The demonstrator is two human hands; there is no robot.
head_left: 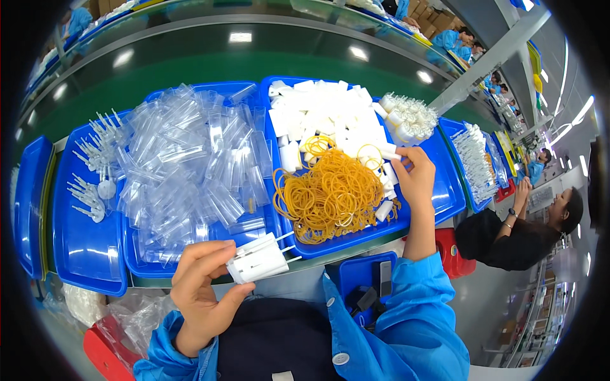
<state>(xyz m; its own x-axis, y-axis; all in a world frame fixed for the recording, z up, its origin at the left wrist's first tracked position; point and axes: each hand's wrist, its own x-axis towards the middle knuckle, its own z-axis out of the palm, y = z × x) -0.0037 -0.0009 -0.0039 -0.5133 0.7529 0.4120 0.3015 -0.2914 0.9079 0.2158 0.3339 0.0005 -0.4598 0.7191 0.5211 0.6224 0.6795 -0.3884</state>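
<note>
My left hand [206, 286] grips a white plastic part [259, 259] by its base, above the front edge of the table. Thin prongs stick out of the part toward the right. My right hand [416, 174] reaches over the right blue tray [438, 197], with thumb and forefinger pinched on a small white tube piece [386, 150] at the edge of a pile. Just left of that hand lies a heap of yellow rubber bands [333, 193]. Behind the bands, white tube pieces [337, 114] are piled up in the same tray.
Clear plastic sleeves [184, 152] fill another blue tray. Pronged white parts [89, 197] stand at the far left, and more white parts [410, 117] at the back right. A green conveyor belt [210, 54] runs behind. Another person [527, 232] is at the right; a red stool [105, 352] is below left.
</note>
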